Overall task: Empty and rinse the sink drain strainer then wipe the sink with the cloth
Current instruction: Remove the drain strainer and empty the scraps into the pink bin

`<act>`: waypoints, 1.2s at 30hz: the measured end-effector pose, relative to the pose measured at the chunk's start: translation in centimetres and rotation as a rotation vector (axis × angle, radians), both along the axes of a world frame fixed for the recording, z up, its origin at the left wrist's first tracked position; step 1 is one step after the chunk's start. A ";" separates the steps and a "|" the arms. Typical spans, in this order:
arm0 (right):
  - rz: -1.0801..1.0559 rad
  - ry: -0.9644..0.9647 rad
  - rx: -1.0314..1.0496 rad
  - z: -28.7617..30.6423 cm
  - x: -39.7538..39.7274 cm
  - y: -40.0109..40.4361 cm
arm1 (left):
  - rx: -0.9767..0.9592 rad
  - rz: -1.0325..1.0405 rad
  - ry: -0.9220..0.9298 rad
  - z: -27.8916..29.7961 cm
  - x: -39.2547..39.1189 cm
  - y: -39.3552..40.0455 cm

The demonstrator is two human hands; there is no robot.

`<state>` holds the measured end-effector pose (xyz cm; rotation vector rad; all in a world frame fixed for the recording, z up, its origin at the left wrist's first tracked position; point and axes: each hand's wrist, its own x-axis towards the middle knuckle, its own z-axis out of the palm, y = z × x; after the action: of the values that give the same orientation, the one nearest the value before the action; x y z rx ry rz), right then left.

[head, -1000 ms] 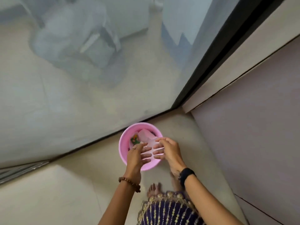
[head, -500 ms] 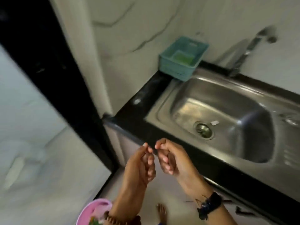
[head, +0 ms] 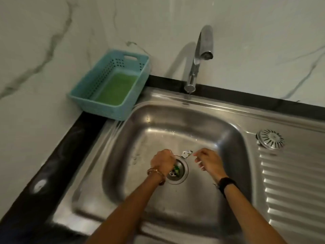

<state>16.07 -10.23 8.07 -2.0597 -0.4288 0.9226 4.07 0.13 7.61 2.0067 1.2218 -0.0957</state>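
Both hands have been brought from the pink bin on the floor back into the sink (head: 123,199). The left hand (head: 162,162) is curled over the drain strainer (head: 176,170); whether it is gripped cannot be told. The right hand (head: 209,162), loosely curled and holding nothing, hovers beside the drain, near a scrap (head: 186,153). Green bits remain, so emptying seems unfinished.

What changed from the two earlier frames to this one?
Both hands left the pink bin on the floor and moved up into the sink. The left hand now sits over the drain; the right hand nears a small scrap. Since the previous frame the basket, faucet and scrap stayed put.
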 end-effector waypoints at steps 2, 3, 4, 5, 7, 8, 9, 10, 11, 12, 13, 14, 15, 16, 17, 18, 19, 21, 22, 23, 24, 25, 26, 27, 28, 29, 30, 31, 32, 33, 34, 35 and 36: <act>0.089 -0.128 -0.100 -2.5 1.8 1.4 | 0.079 -0.085 0.151 -3.4 2.1 0.4; 0.146 -0.196 -0.147 -3.6 2.6 2.1 | 0.073 -0.114 0.193 -5.0 2.8 0.3; 0.198 -0.255 -0.179 -4.5 3.2 2.7 | 0.052 -0.129 0.229 -6.4 3.4 0.1; 0.250 -0.303 -0.198 -5.3 3.5 3.2 | 0.029 -0.141 0.263 -7.6 3.7 -0.2; 0.358 -0.386 -0.227 -6.6 3.5 3.9 | 0.026 -0.177 0.308 -9.4 4.2 -0.6; 0.416 -0.436 -0.254 -7.3 3.4 4.2 | 0.044 -0.197 0.324 -10.1 4.4 -0.8; 0.467 -0.481 -0.281 -7.9 3.4 4.4 | 0.060 -0.212 0.336 -10.5 4.6 -1.0; 0.501 -0.510 -0.301 -8.5 3.3 4.5 | 0.069 -0.224 0.347 -10.8 4.6 -1.1; 0.518 -0.525 -0.309 -9.0 3.2 4.6 | 0.073 -0.238 0.355 -11.0 4.6 -1.3; 0.528 -0.535 -0.307 -9.4 3.0 4.6 | 0.071 -0.252 0.357 -11.2 4.5 -1.3; 0.535 -0.542 -0.298 -9.7 2.9 4.5 | 0.066 -0.259 0.349 -11.3 4.4 -1.3; 0.542 -0.544 -0.287 -9.8 2.8 4.5 | 0.061 -0.261 0.332 -11.3 4.3 -1.3; 0.543 -0.533 -0.278 -9.9 2.7 4.5 | 0.057 -0.252 0.311 -11.2 4.1 -1.2; 0.515 -0.504 -0.264 -9.9 2.6 4.4 | 0.053 -0.232 0.283 -11.0 3.9 -1.1; 0.449 -0.460 -0.239 -9.6 2.5 4.2 | 0.048 -0.195 0.249 -10.7 3.7 -0.9; 0.361 -0.403 -0.207 -9.2 2.2 4.0 | 0.037 -0.142 0.212 -10.3 3.3 -0.6; 0.269 -0.339 -0.176 -8.6 2.0 3.7 | 0.014 -0.080 0.176 -9.7 3.0 -0.3; 0.131 -0.211 -0.112 -6.9 1.4 3.1 | -0.052 0.049 0.100 -8.0 1.9 0.3; 0.086 -0.155 -0.081 -6.2 1.1 2.8 | -0.086 0.107 0.059 -7.1 1.4 0.6; 0.054 -0.112 -0.049 -5.2 0.4 2.3 | -0.114 0.161 0.016 -6.0 0.6 0.6; 0.029 -0.078 -0.017 -4.3 -0.4 1.8 | -0.139 0.210 -0.033 -4.8 -0.3 0.5; 0.010 -0.040 0.021 -3.4 -1.4 1.2 | -0.169 0.255 -0.089 -3.6 -1.4 0.3; -0.001 0.003 0.062 -2.6 -2.5 0.5 | -0.202 0.289 -0.145 -2.4 -2.6 -0.1; -0.004 0.031 0.098 -2.0 -3.5 -0.1 | -0.234 0.312 -0.192 -1.4 -3.6 -0.5; 0.001 0.035 0.125 -1.3 -4.7 -0.8 | -0.256 0.335 -0.235 -0.4 -5.0 -1.1; -0.005 0.028 0.141 -0.7 -5.7 -1.3 | -0.267 0.358 -0.271 0.4 -6.5 -1.7; -0.026 0.028 0.148 -0.2 -6.4 -1.7 | -0.274 0.382 -0.303 1.1 -7.8 -2.4; -0.053 0.032 0.147 0.4 -7.0 -2.1 | -0.287 0.405 -0.333 1.6 -9.2 -3.0; -0.078 0.042 0.138 0.6 -7.2 -2.3 | -0.312 0.423 -0.366 2.0 -10.0 -3.6; -0.096 0.054 0.129 0.9 -7.6 -2.6 | -0.340 0.437 -0.398 2.6 -10.8 -4.2; -0.113 0.067 0.119 1.0 -8.0 -2.8 | -0.356 0.438 -0.421 3.1 -11.4 -4.5; -0.118 0.071 0.102 1.0 -8.1 -2.7 | -0.365 0.427 -0.423 3.5 -11.5 -4.6; -0.102 0.068 0.079 1.0 -8.5 -2.7 | -0.377 0.419 -0.422 3.9 -11.7 -4.7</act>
<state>7.54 -12.98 9.06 -1.9545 -0.3156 0.8974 -7.63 -4.56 11.54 1.3321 1.2114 0.2719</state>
